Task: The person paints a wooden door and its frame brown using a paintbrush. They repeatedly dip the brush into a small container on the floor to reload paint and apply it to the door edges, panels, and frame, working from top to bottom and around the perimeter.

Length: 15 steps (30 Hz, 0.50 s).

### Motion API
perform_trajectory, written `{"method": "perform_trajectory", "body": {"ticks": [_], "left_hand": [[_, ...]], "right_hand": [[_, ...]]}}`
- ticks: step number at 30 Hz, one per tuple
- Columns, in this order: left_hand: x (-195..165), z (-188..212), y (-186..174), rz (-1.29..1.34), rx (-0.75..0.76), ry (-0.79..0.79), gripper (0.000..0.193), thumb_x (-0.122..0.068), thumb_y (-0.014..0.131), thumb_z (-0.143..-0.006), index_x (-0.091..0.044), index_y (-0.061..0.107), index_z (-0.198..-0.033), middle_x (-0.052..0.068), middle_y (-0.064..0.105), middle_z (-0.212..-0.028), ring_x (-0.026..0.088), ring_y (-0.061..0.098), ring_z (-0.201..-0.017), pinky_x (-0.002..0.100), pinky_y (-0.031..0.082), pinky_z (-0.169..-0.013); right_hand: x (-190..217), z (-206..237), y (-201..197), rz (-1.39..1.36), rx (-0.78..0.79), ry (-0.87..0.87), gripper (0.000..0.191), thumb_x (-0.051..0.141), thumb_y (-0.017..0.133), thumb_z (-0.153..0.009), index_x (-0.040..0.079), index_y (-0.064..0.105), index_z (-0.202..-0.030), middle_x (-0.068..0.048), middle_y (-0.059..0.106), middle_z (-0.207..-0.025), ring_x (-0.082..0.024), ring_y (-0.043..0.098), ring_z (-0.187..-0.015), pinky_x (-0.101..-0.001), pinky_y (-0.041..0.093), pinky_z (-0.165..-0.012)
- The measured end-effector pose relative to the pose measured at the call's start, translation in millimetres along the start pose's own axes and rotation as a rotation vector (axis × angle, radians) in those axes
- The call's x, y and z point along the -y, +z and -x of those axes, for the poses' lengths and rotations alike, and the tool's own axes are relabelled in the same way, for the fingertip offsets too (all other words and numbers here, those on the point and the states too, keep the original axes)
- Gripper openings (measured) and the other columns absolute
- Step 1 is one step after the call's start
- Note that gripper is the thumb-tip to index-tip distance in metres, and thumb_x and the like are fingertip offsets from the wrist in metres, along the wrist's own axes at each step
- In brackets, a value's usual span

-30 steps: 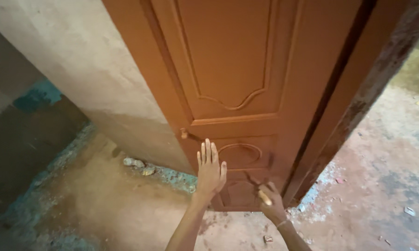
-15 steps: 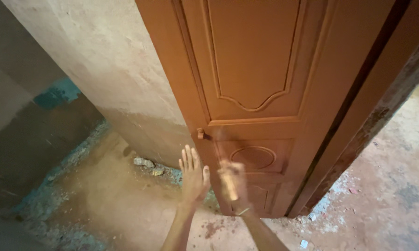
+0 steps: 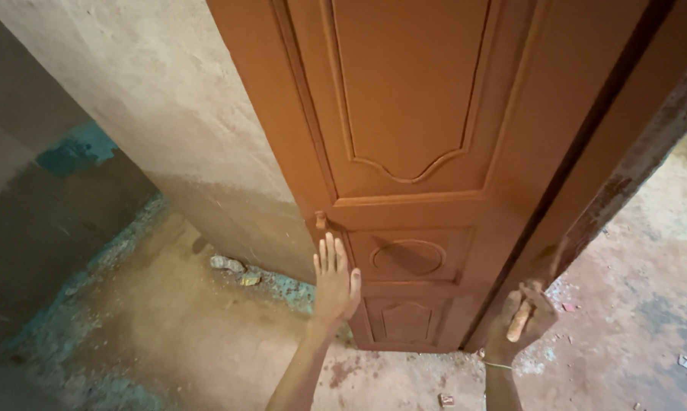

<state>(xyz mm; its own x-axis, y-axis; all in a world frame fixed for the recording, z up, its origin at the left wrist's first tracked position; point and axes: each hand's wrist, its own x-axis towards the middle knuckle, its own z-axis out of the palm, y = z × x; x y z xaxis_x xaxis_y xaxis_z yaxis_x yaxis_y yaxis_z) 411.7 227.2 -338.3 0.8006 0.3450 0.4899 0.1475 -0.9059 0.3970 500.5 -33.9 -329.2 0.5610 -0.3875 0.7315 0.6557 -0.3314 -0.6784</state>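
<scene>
At lower frame centre: brown panelled door (image 3: 435,175), standing upright, bottom edge just above dusty floor (image 3: 168,342). Left hand (image 3: 334,285) flat, fingers spread and pointing up, palm against door's left edge near small latch (image 3: 321,221); nothing grasped. Right hand (image 3: 520,320) at door's lower right corner, fingers curled round small pale stick-like object (image 3: 519,321). Both forearms extended forward.

A brown panelled door (image 3: 435,175) stands ajar. The left hand (image 3: 334,283) lies flat and open against its lower left edge, just below a small latch (image 3: 321,221). The right hand (image 3: 520,321), at the door's lower right corner, has its grip closed around a pale stick-like tool (image 3: 519,320).
</scene>
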Motion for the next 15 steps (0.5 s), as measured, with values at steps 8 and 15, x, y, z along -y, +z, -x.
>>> {"method": "perform_trajectory", "body": {"ticks": [8,15], "left_hand": [[4.8,22.3,1.1,-0.105,0.002,-0.074,0.076,-0.023,0.051,-0.095,0.012,0.021,-0.155,0.031,0.013,-0.166,0.047,0.01,-0.153,0.058,0.009,-0.122],[5.0,59.3,-9.3,-0.171,-0.049,-0.142,0.075,-0.025,0.051,-0.094,0.011,0.022,-0.153,0.029,0.014,-0.165,0.046,0.011,-0.153,0.058,0.01,-0.122]], "right_hand": [[75.1,77.8,61.7,-0.328,0.799,0.016,0.022,0.004,0.068,-0.087,0.003,0.067,-0.108,-0.014,0.064,-0.109,-0.032,0.06,-0.108,-0.0417,0.052,-0.092],[65.0,82.0,57.0,-0.614,0.842,0.234,0.024,0.005,0.07,-0.088,0.003,0.062,-0.111,-0.014,0.065,-0.113,-0.03,0.065,-0.105,-0.04,0.053,-0.092]]}}
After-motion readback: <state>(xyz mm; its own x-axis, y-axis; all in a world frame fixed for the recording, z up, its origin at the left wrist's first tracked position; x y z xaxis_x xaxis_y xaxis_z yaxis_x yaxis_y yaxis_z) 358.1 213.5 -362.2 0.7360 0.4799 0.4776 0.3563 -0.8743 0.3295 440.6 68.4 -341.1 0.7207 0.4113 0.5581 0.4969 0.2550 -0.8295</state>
